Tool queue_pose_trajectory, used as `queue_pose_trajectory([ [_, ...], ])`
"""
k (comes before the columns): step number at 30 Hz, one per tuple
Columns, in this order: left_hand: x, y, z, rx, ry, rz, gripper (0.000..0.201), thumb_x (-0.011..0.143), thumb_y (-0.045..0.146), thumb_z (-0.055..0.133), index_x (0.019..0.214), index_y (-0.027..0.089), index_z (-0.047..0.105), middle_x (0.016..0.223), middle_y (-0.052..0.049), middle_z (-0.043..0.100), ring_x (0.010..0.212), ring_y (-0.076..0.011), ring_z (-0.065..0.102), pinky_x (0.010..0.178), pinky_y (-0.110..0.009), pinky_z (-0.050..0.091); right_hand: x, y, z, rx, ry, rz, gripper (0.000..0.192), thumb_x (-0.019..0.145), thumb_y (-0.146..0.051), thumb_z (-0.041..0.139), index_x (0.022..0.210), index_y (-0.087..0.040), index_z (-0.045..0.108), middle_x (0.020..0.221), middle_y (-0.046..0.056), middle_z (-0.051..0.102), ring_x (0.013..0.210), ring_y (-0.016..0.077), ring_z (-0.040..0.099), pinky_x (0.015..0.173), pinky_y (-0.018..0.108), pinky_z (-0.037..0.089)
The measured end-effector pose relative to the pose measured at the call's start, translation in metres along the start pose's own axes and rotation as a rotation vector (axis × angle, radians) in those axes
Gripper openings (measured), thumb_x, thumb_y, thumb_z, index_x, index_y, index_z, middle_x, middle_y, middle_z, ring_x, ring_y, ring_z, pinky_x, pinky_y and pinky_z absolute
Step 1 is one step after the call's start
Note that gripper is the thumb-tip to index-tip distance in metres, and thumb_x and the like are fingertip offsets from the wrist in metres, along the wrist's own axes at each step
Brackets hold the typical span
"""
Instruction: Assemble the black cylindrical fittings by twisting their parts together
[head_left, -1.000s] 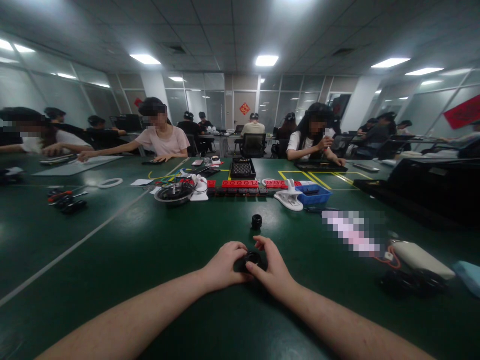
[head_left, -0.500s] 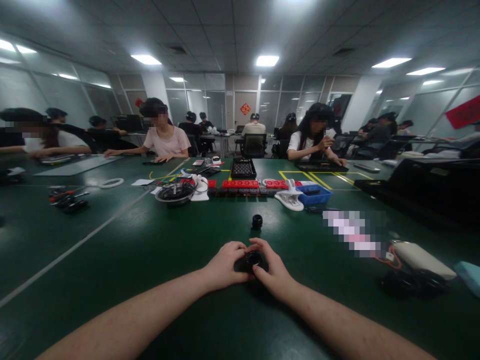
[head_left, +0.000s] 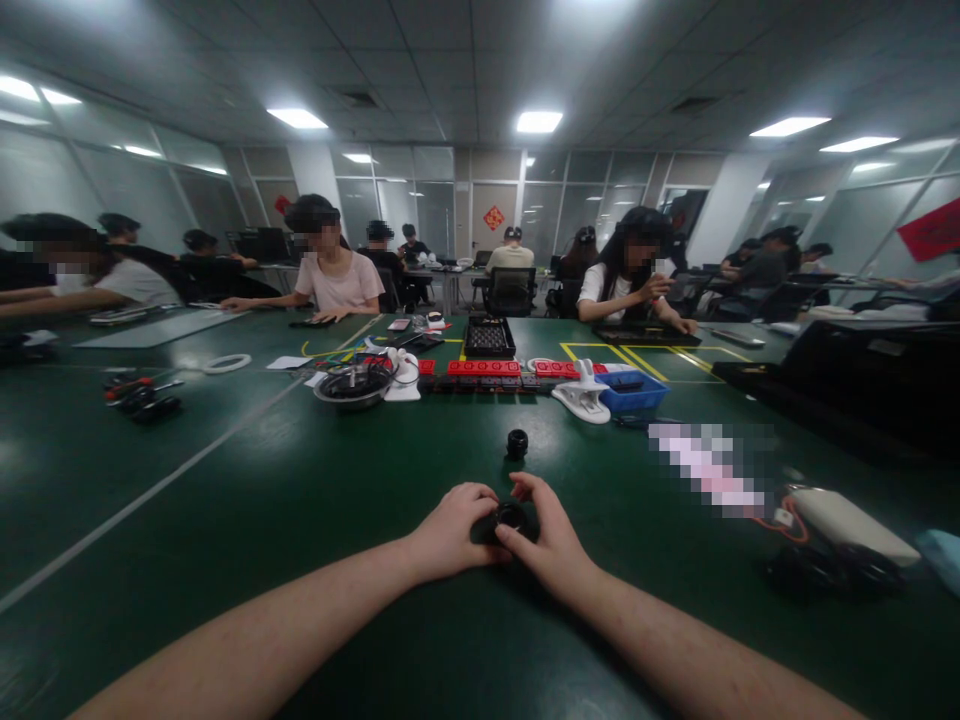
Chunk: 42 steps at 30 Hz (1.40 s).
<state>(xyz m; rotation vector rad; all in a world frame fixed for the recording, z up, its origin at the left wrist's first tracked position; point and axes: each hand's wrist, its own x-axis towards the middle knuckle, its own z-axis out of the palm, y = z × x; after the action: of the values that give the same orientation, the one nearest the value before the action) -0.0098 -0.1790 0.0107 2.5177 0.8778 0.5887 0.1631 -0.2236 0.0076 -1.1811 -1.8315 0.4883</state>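
A black, round, hollow fitting that looks like a cable gland stands low over the green table between my two hands, its open end facing up. Wrapped round its left side are the thumb and fingers of my left hand. My right hand curls about the right side, thumb against the near rim and index finger raised and bent at the far side. The fitting's lower part is hidden by shadow and fingers. A second black ribbed fitting stands upright just beyond, touched by neither hand.
Farther off lie a round metal dish with dark parts, red bins, a white clip stand and a blue tray. At right are a beige box and black coiled items. Co-workers sit across the table.
My right index finger has lifted slightly off the fitting, and the right thumb has shifted a little left. My left hand keeps its place. The view has shifted slightly.
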Motion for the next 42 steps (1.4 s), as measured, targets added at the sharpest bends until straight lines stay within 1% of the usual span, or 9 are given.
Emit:
queue_pose_trajectory([
  [6,0.0008,-0.0011,0.0024,0.004,0.005,-0.003,0.042,0.063,0.044,0.067,0.094,0.018,0.057,0.098,-0.006,0.052,0.094,-0.0223,0.048,0.085,-0.034,0.038,0.0006,-0.0006,0.0013,-0.035,0.018,0.041,0.051,0.067,-0.027,0.061,0.113,-0.019,0.038,0.093,0.005,0.05,0.089,0.0216,0.049,0.08,0.038,0.042],
  [14,0.0007,0.0029,-0.0013,-0.009,-0.015,-0.009,0.038,0.065,0.042,0.066,0.094,0.018,0.058,0.1,-0.006,0.052,0.095,-0.0227,0.047,0.085,-0.035,0.038,0.0025,0.0004,0.0031,-0.02,0.012,0.072,0.056,0.063,-0.022,0.063,0.113,-0.018,0.038,0.089,0.005,0.05,0.086,0.0213,0.051,0.08,0.039,0.042],
  [18,0.0006,0.0018,-0.0009,-0.01,-0.021,-0.013,0.038,0.065,0.039,0.066,0.097,0.019,0.057,0.101,-0.005,0.051,0.096,-0.0224,0.046,0.086,-0.035,0.038,-0.0004,-0.0011,0.0011,0.067,-0.033,-0.019,0.053,0.066,-0.014,0.053,0.116,-0.019,0.035,0.099,0.007,0.053,0.095,0.021,0.052,0.087,0.039,0.04],
  [21,0.0006,-0.0011,0.0014,0.004,-0.017,-0.003,0.041,0.065,0.042,0.066,0.098,0.019,0.057,0.103,-0.006,0.051,0.099,-0.0234,0.045,0.087,-0.037,0.037,-0.0027,-0.0035,-0.0017,0.133,-0.096,-0.089,0.056,0.067,-0.009,0.045,0.12,-0.02,0.032,0.11,0.008,0.052,0.104,0.0214,0.049,0.091,0.041,0.037],
  [24,0.0005,-0.0032,0.0032,0.01,-0.007,0.009,0.042,0.065,0.045,0.066,0.096,0.019,0.057,0.103,-0.006,0.051,0.099,-0.0236,0.045,0.088,-0.037,0.036,-0.0032,-0.0035,-0.0029,0.121,-0.095,-0.101,0.057,0.069,-0.01,0.044,0.123,-0.021,0.031,0.118,0.009,0.049,0.11,0.0226,0.046,0.093,0.043,0.035],
  [26,0.0004,-0.0033,0.0032,0.009,-0.001,0.008,0.041,0.065,0.045,0.066,0.095,0.019,0.057,0.102,-0.006,0.052,0.099,-0.0234,0.046,0.088,-0.037,0.036,-0.0028,-0.0019,-0.0023,0.094,-0.074,-0.09,0.054,0.071,-0.013,0.045,0.123,-0.021,0.032,0.119,0.009,0.047,0.111,0.023,0.044,0.094,0.043,0.034],
  [29,0.0,-0.0022,0.002,0.006,-0.001,0.007,0.041,0.064,0.043,0.067,0.096,0.019,0.057,0.103,-0.006,0.052,0.099,-0.0234,0.046,0.088,-0.037,0.037,-0.002,0.0011,-0.0004,0.064,-0.035,-0.068,0.049,0.074,-0.018,0.048,0.121,-0.02,0.034,0.114,0.009,0.049,0.108,0.0225,0.045,0.093,0.043,0.035],
  [35,0.0002,-0.002,0.0018,0.011,0.007,0.007,0.043,0.064,0.043,0.067,0.098,0.019,0.057,0.102,-0.006,0.052,0.097,-0.0229,0.047,0.086,-0.036,0.038,-0.0007,0.0008,0.0005,-0.028,0.057,-0.053,0.044,0.072,-0.026,0.056,0.112,-0.019,0.04,0.095,0.006,0.051,0.091,0.0215,0.05,0.082,0.038,0.043],
  [42,0.0002,-0.0006,0.0012,0.017,0.015,0.023,0.037,0.064,0.041,0.067,0.092,0.018,0.058,0.1,-0.006,0.053,0.094,-0.0225,0.048,0.085,-0.035,0.038,0.0006,-0.0021,0.0006,-0.096,0.064,-0.014,0.049,0.066,-0.025,0.064,0.109,-0.019,0.042,0.089,0.005,0.051,0.084,0.0208,0.05,0.075,0.036,0.044],
])
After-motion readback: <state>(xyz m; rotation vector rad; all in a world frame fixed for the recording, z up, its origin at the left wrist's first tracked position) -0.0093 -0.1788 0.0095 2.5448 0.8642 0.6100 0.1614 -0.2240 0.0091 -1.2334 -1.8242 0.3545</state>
